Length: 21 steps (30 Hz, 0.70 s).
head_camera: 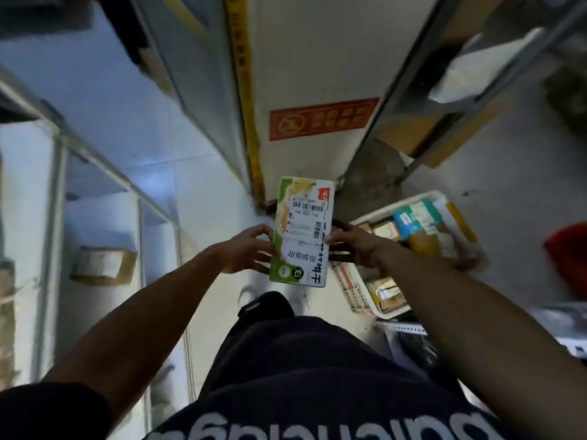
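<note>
I hold a flat green-and-white carton (301, 231) with a barcode shipping label in front of me, above the floor. My left hand (246, 249) grips its left long edge, fingers curled round it. On the opposite long edge my right hand (357, 246) grips in the same way. The carton's printed face points up at me, its far end toward the white wall.
A white basket (381, 309) filled with several parcels stands on the floor at my right. Metal shelving (57, 173) runs along the left with a brown parcel (103, 265) on it. More shelves with cardboard boxes (444, 134) rise at right. A red object (568, 255) lies far right.
</note>
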Tool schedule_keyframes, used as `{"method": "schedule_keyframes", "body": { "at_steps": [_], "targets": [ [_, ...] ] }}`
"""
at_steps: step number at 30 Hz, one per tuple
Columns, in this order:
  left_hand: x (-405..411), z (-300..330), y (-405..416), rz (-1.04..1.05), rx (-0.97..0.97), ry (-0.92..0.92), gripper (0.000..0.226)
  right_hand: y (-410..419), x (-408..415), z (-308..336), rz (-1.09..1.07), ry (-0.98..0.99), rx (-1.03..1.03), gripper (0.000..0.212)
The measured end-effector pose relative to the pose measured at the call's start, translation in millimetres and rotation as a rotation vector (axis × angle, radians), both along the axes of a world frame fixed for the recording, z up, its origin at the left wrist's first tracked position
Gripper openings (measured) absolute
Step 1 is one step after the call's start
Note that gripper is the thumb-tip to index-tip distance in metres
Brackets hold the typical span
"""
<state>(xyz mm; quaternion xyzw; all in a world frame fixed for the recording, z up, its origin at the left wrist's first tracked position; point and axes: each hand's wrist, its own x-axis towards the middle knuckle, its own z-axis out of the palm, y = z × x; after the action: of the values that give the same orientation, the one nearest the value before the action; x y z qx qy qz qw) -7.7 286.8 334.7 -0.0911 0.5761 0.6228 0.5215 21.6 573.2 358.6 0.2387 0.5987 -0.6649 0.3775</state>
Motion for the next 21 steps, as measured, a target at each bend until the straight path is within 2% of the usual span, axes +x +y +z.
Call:
{"method": "schedule_keyframes", "body": {
  "at_steps": [2,6,10,12,13,19,21],
  "targets": [
    [-31.2,-1.1,24.9,-0.143,-0.021,0.003,0.033,20.0,8.4,-6.2,-0.163,-0.028,-0.014,0.058],
    [-83.5,4.8,75.2,-0.375,-0.067,0.01,0.057,44.2,22.0,-13.7,-0.391,-0.049,-0.057,0.061],
    [-128.5,10.6,118.8,-0.564,-0.067,0.039,0.065,55.2,19.3,-19.8,-0.571,-0.062,-0.067,0.102],
    [-149.0,12.3,136.6,-0.66,-0.065,0.051,0.072,58.3,18.5,-23.3,-0.661,-0.066,-0.076,0.112],
    [-157.6,13.0,145.2,-0.71,-0.063,0.049,0.075,56.7,18.8,-21.2,-0.698,-0.073,-0.079,0.109],
    [-181.8,3.3,211.8,-0.981,-0.137,0.065,0.075,49.1,39.6,-24.5,-0.919,-0.096,-0.114,0.055],
    [-183.0,-6.0,232.6,-1.062,-0.146,0.038,0.074,55.4,48.0,-32.9,-0.986,-0.106,-0.146,0.056]
  ]
}}
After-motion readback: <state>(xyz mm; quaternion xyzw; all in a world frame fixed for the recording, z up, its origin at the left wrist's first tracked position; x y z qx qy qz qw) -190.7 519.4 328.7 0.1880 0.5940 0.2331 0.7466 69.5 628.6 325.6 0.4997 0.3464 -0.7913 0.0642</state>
